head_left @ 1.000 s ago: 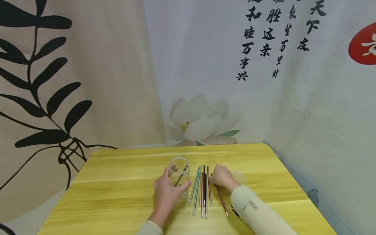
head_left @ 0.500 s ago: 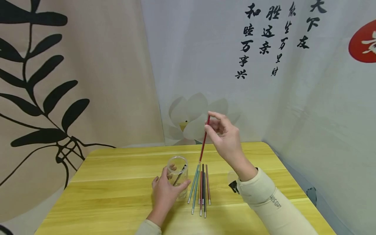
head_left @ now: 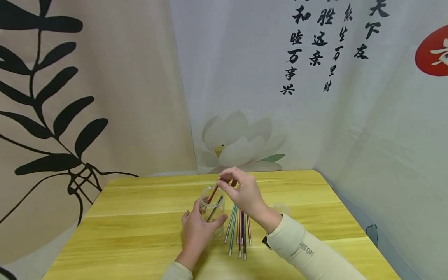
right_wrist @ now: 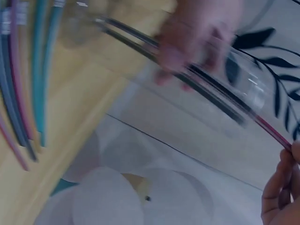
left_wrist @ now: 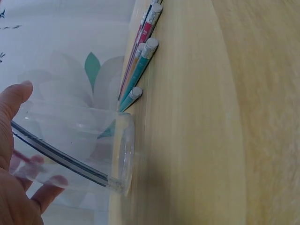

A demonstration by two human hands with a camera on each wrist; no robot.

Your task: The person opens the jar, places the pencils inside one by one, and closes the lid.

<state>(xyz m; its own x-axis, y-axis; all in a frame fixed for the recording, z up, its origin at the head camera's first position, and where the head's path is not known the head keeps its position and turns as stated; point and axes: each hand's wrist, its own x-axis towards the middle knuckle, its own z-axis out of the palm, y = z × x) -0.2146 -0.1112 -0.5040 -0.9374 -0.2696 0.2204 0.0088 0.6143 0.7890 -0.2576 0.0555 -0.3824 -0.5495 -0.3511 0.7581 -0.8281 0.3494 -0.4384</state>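
My left hand grips a clear jar standing on the table, thumb on the near right side and fingers around the left. Inside leans a black pencil. Over the jar's mouth, my right hand pinches a red pencil near its upper end. The pencil slants down through the opening, its lower part inside the jar beside the black one in the right wrist view. Just right of the jar lies a row of several pencils, teal, red, yellowish and black, partly covered by my right hand.
A clear round disc lies on the wooden table behind the right forearm. Hanging cloths with a lotus print and a dark plant print stand behind the table's far edge.
My right hand picked the red pencil off the table on the right, raised it high, then brought it left and down into the jar's mouth. The left hand and jar stayed put.
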